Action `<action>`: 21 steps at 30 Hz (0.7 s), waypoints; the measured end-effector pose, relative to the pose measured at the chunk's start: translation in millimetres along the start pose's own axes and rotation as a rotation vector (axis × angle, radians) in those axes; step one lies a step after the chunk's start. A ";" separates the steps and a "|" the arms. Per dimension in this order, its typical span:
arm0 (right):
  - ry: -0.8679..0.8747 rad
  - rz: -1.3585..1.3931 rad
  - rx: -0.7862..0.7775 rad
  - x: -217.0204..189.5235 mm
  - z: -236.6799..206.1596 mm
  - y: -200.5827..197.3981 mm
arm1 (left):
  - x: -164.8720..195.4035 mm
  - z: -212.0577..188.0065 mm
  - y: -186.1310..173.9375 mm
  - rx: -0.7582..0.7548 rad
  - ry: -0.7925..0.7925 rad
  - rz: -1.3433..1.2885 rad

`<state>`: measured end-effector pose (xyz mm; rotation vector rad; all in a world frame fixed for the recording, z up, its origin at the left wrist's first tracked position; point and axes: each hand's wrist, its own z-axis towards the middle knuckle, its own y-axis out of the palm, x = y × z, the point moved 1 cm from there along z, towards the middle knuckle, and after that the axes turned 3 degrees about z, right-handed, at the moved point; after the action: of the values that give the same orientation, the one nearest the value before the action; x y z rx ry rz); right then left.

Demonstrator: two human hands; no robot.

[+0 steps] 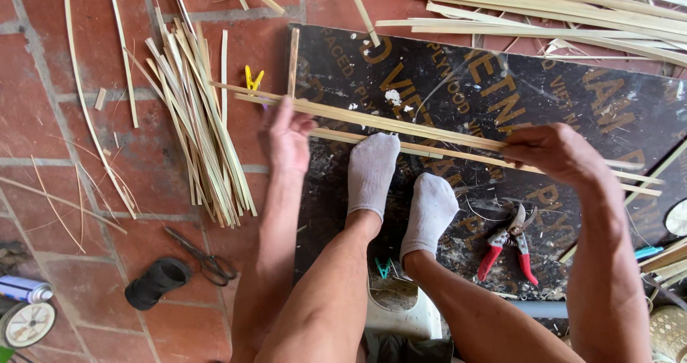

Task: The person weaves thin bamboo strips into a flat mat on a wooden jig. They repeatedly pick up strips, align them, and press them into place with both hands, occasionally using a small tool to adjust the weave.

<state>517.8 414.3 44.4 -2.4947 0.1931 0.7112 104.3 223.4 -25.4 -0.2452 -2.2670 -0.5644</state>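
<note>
Brick floor, black board (601, 112); pale thin bamboo strips (401, 128), both hands' (286, 139) (554, 152) fingers pinching them.

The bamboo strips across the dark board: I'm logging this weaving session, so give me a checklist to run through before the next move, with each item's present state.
1. Left hand on the bamboo strips: ok, the fingers rest on their left end.
2. Right hand on the strips: ok, it pinches them further right.
3. Strips lie over the dark board: ok.
4. Feet clear of the strips: not ok, the socked feet sit right under them.
5. Red-handled pruning shears within reach: ok, on the board beside the right forearm.
6. Strip ends aligned: cannot tell, the right ends are hidden by the hand.
</note>
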 end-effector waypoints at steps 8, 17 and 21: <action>0.020 0.376 -0.162 -4.6 -13.0 16.8 | 16.7 -30.1 38.8 -0.167 0.067 0.028; -0.163 0.845 -0.169 -90.3 2.1 94.9 | -37.4 -87.6 97.8 -0.618 -0.123 0.241; -0.393 0.957 -0.024 -88.9 22.8 64.5 | -27.8 -85.5 96.6 -0.713 -0.158 0.401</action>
<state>414.3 371.1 45.4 -2.1234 1.2654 1.5407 211.5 268.6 36.9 -1.0969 -1.9916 -1.1400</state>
